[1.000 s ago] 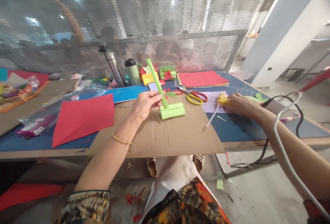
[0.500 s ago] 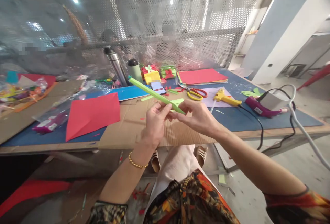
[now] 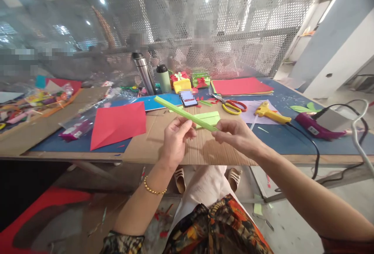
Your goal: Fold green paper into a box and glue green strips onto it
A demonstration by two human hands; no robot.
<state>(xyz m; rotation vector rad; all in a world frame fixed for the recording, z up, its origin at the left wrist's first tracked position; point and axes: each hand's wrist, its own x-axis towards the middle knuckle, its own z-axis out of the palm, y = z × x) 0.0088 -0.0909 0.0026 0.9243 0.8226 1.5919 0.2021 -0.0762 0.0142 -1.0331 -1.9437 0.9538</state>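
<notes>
A long, narrow light green strip (image 3: 172, 108) slants above the cardboard sheet, its far end up and to the left. Thumb and fingers of my left hand (image 3: 177, 135) pinch it near the middle. My right hand (image 3: 235, 133) grips its lower right end between thumb and fingers. Beneath and behind the strip, a flat piece of light green paper (image 3: 210, 118) lies on the brown cardboard (image 3: 163, 147).
Red paper (image 3: 118, 124) lies left. Yellow-and-red handled scissors (image 3: 232, 108) and a yellow glue gun (image 3: 270, 113) with a black cord sit right. A phone (image 3: 188, 99), a steel flask (image 3: 143, 73), a green bottle (image 3: 163, 78) and stacked red sheets (image 3: 241, 86) are behind.
The view has shifted, so the table items appear farther right. My hands have moved apart along the strip, my right hand now at its end. More of the flat green paper shows.
</notes>
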